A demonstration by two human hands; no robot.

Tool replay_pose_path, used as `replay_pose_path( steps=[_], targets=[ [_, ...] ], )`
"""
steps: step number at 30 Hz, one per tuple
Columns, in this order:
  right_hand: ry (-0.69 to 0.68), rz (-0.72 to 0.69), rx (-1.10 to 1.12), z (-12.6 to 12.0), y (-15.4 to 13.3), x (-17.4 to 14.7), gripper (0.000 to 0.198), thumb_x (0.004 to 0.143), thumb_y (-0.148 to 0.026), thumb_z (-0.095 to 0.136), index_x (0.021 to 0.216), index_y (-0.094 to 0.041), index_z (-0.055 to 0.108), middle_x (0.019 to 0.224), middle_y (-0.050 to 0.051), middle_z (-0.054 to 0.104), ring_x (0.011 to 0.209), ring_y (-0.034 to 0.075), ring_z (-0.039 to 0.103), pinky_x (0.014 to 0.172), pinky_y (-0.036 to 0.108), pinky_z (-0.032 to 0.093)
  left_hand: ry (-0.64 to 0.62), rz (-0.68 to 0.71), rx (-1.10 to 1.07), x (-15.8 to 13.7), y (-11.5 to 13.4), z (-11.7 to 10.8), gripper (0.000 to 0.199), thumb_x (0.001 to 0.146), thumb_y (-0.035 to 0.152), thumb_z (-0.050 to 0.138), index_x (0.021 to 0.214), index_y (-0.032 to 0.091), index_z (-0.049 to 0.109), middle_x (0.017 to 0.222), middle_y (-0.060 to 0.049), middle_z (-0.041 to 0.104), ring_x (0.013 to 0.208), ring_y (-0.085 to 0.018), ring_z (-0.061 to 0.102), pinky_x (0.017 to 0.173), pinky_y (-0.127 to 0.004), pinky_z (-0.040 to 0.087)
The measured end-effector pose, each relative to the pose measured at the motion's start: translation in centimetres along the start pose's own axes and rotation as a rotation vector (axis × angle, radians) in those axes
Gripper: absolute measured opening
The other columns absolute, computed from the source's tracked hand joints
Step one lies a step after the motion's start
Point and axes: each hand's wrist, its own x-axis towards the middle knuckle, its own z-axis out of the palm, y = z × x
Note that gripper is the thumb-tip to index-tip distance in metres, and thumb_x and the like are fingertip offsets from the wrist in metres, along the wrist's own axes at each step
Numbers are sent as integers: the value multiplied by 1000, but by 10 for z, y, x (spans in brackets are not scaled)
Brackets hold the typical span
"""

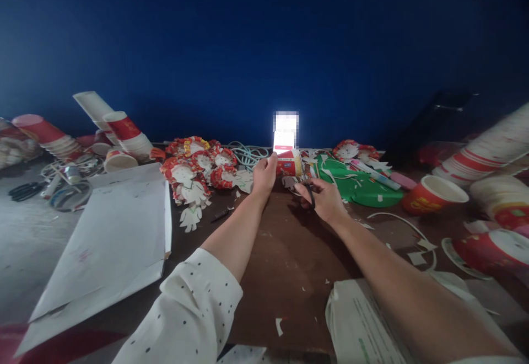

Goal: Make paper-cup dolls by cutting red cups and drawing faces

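My left hand (265,175) is closed on a red paper cup (289,163), which lies on its side with a pale yellow rim at its right end. Black-handled scissors (311,195) are in my right hand (326,201), its fingers through the loops. Their blades are close to the cup's right end; whether they touch it I cannot tell. Just behind the cup stands a bright phone screen (284,141). Cut red-and-white paper figures (192,174) are heaped left of my left hand. A green sheet (351,185) with scraps and a pen lies beyond my right hand.
A white board (119,226) covers the left side of the brown table (285,276). Stacked paper cups (130,135) lean at the back left, and more cup stacks (483,138) lie at the right. One upright red cup (433,196) stands nearby. A white bag (363,320) is near the front.
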Motion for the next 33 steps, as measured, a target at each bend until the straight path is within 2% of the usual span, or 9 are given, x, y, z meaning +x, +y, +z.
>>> replay_pose_path(
  steps=[9, 13, 17, 22, 27, 29, 33],
  targets=[
    [22, -14, 29, 3, -2, -2, 35, 65, -53, 72, 74, -21, 66, 51, -2, 57, 44, 13, 53, 42, 25, 46, 58, 81, 55, -3, 1, 2, 47, 79, 61, 49, 60, 19, 48, 59, 0, 49, 61, -13, 46, 59, -25, 36],
    [24, -46, 0, 5, -6, -5, 38, 66, -57, 70, 75, -20, 66, 49, -2, 55, 42, 12, 51, 41, 24, 42, 65, 76, 17, -3, 0, 3, 43, 80, 59, 50, 64, 19, 50, 61, 0, 50, 63, -13, 48, 61, -25, 37],
    [12, -68, -45, 4, -14, -8, 40, 69, -58, 67, 65, -19, 62, 45, -2, 53, 39, 11, 48, 40, 23, 40, 67, 83, -12, -3, 1, 2, 39, 81, 56, 51, 70, 19, 54, 62, 0, 52, 65, -14, 50, 63, -25, 39],
    [-32, -23, -16, 2, -13, -6, 36, 67, -55, 70, 67, -19, 62, 48, -2, 55, 41, 11, 50, 41, 23, 41, 68, 93, -20, -1, 2, 1, 35, 81, 52, 52, 78, 18, 59, 67, 0, 56, 68, -14, 52, 66, -25, 40],
    [12, 37, 39, -1, -10, -1, 39, 62, -55, 73, 75, -19, 64, 51, -1, 58, 43, 13, 53, 44, 26, 47, -16, 147, 15, -4, 2, 1, 31, 82, 45, 52, 82, 15, 63, 73, -2, 60, 69, -13, 52, 67, -24, 41],
    [34, 36, 41, -3, -12, -1, 41, 61, -56, 74, 74, -18, 63, 50, -1, 57, 42, 12, 52, 43, 26, 47, -47, 189, 32, -6, 2, 2, 31, 82, 44, 52, 83, 15, 64, 74, -2, 61, 71, -13, 53, 69, -24, 41],
    [36, 24, 5, -6, -15, 0, 43, 61, -57, 74, 72, -17, 64, 48, -1, 56, 40, 12, 50, 40, 24, 43, -29, 218, 33, -8, 3, 3, 27, 81, 42, 55, 83, 16, 64, 77, -3, 62, 76, -14, 56, 72, -24, 42]
  ],
)
